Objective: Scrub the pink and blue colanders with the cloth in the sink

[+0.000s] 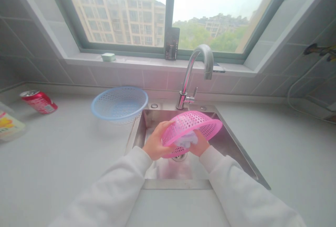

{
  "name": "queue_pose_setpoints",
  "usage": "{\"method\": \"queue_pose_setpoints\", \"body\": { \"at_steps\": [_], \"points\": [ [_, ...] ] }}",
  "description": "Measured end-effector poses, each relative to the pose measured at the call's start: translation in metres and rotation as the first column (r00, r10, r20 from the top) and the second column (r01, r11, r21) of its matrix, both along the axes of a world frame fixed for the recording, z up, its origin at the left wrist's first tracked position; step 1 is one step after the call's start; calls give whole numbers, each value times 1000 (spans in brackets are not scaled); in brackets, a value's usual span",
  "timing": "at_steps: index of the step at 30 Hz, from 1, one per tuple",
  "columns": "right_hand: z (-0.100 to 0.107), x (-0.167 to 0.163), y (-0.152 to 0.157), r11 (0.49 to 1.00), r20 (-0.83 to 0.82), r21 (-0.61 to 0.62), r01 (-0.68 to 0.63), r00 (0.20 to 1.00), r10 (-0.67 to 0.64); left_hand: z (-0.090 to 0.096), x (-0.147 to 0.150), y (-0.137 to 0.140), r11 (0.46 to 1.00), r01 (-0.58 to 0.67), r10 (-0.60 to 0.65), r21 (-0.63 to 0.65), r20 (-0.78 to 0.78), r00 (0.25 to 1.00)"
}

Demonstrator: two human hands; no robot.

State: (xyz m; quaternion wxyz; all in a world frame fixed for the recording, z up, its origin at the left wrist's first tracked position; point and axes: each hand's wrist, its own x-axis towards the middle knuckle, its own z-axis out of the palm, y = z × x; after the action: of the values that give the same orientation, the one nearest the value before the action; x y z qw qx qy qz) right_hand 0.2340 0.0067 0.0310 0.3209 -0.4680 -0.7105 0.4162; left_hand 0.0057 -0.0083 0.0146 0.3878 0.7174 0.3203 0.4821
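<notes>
Pink colander [194, 125] tilted, rim facing the person (held over sink [236, 157]).

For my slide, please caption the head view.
Left hand holds pink colander over sink; right hand presses cloth beneath it.

no text can be read anywhere. the red can [39, 101] lying on the counter [65, 157] shows only white marks too blurred to make out. the yellow packet [9, 125] at the left edge has coloured print, unreadable. the dark card [172, 43] on the sill [136, 61] carries small pale lettering, too small to read.
</notes>
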Motion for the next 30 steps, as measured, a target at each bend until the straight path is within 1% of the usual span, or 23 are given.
{"method": "queue_pose_setpoints", "body": {
  "at_steps": [2,5,7,9,11,12,14,15,17,19,21,26,30],
  "points": [
    [0,-10,-3,998,-54,-66,-18,998,15,-2,0,0,1000,18,-18,16,30,999],
    [-2,-29,-4,976,-185,-212,-47,983,7,-5,0,2,1000,-6,6,4,126,992],
    [-4,-32,-2,974,-259,-225,-34,966,-26,-8,1,3,999,-29,34,-27,193,981],
    [-4,-25,1,987,-284,-158,20,957,-65,-11,2,5,999,-27,36,-45,222,974],
    [-3,-14,3,995,-265,-59,80,960,-93,-12,2,5,999,-5,14,-45,204,979],
    [-2,-10,4,996,-247,-26,86,965,-89,-12,3,5,999,7,0,-40,182,983],
    [-1,-8,3,999,-216,-19,50,975,-53,-12,2,4,999,26,-22,-23,137,990],
    [-1,-10,2,999,-211,-39,23,977,-31,-12,2,4,1000,27,-26,-9,126,992],
    [-3,-19,0,991,-211,-132,-30,978,1,-11,1,4,1000,14,-17,26,123,992],
    [-6,-28,-1,976,-201,-216,-36,980,-8,-10,0,5,998,-12,4,63,128,992],
    [-10,-33,1,965,-179,-262,-13,983,-35,-9,-2,6,995,-28,17,91,122,992],
    [-17,-28,9,965,-98,-252,78,990,-106,-9,-2,7,996,-38,30,77,103,994],
    [-18,-29,10,973,-84,-219,79,991,-99,-9,-2,7,997,-36,29,71,96,995]
  ]
}}
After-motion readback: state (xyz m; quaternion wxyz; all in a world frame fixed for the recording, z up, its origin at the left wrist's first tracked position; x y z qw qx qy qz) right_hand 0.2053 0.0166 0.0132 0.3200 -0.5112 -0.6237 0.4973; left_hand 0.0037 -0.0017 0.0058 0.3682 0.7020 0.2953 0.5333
